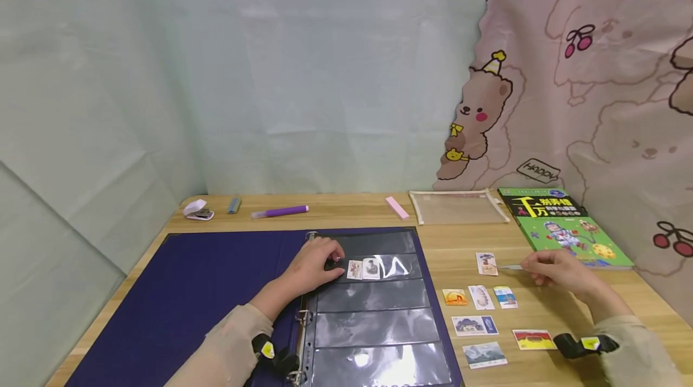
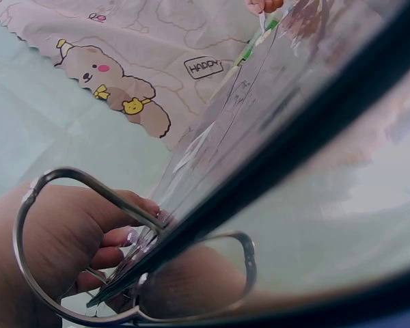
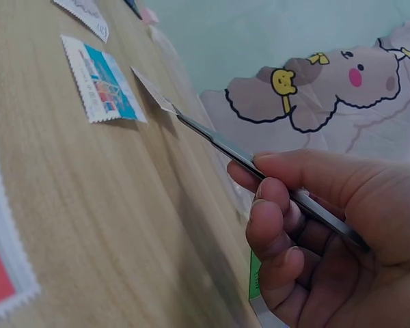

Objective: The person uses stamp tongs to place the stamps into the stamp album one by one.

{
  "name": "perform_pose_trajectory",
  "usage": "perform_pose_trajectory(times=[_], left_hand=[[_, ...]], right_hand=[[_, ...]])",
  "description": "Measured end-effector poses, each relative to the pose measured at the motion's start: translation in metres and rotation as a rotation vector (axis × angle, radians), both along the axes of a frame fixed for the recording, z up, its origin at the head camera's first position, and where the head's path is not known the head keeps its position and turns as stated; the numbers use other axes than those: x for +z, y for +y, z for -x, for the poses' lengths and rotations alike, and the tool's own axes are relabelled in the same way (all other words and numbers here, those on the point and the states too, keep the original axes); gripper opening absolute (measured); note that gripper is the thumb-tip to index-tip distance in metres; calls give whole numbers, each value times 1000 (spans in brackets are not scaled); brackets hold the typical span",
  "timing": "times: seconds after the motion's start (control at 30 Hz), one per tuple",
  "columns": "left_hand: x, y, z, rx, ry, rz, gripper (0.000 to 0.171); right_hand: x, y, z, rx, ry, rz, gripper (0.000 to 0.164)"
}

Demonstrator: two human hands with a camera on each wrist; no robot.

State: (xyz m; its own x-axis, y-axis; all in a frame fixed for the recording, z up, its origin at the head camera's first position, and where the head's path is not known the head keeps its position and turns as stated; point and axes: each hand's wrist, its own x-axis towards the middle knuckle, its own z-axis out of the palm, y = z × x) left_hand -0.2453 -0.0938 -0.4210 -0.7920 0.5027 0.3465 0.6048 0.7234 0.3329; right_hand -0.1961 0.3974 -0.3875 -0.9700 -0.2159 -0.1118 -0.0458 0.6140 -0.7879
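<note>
Just right of the album (image 1: 206, 297), one stamp (image 1: 486, 263) meets the tips of the tweezers (image 1: 511, 267), which the right hand (image 1: 559, 269) pinches between thumb and fingers. We see the stamp lying to the left of those fingers, between them and the album, about level with the album's second pocket (image 1: 397, 266); its longer side runs roughly along the album's right edge, the tweezers come in crosswise, and the right hand is the nearer of the two. Toward the album's ring side, the left hand (image 1: 314, 260) rests by that same pocket, fingers bent, thumb beside two stamps (image 1: 371, 268) inside; we cannot tell whether it grips the pocket's edge. We count nine stamps in all: the pair in the album, the one at the tweezers and six others (image 1: 506, 297) on the table (image 1: 449, 242) to the album's right. Beyond the album we count one stapler (image 1: 198, 210), one blue-grey block (image 1: 234, 205), one purple pen (image 1: 284, 211) and one pink bar (image 1: 397, 207), with one pouch (image 1: 460, 209) and one book (image 1: 568, 233) beyond its right side.
</note>
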Motion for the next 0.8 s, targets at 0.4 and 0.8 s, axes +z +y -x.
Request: perform_pose_trajectory(times=[0.4, 0.8], left_hand=[[0, 0, 0, -2, -6, 0, 23], [1, 0, 0, -6, -6, 3, 22]], right_hand=[[7, -6, -2, -44, 64, -17, 31], [23, -25, 6, -9, 115, -34, 33]])
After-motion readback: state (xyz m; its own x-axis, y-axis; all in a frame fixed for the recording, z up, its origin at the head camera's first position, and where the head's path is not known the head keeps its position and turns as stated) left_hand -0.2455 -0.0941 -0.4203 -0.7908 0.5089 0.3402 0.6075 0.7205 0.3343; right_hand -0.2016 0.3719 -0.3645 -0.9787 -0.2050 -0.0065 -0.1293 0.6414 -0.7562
